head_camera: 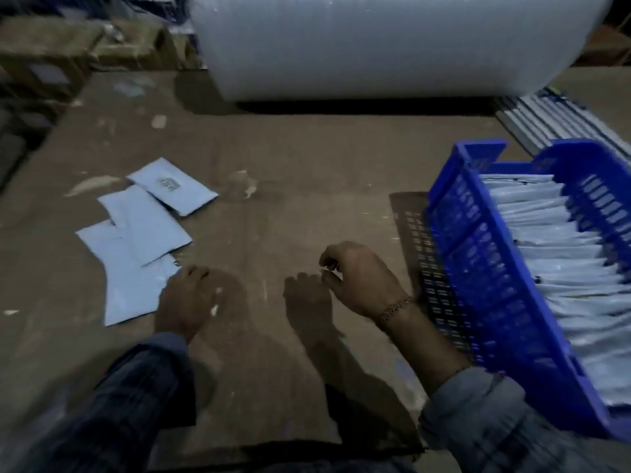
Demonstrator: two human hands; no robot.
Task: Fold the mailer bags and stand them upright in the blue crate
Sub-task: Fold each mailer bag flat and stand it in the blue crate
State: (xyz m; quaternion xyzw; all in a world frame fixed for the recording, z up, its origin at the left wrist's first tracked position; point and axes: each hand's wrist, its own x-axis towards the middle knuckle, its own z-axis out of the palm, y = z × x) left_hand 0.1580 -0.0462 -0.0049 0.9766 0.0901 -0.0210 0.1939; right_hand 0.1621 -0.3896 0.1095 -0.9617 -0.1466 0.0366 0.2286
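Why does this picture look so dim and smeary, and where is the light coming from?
Head view: the lighting is low and bluish; the left hand and the mailer bags look soft with motion blur. The right hand throws a dark shadow to its left on the table, so light comes from the right. The blue crate bows from the wide-angle lens.

Single head-worn wide-angle view, looking forward and steeply down, close over the desk (pixel 273 186). Both forearms enter from bottom edge; blue crate (pixel 478 268) at right, big roll (pixel 375 46) at the far side.
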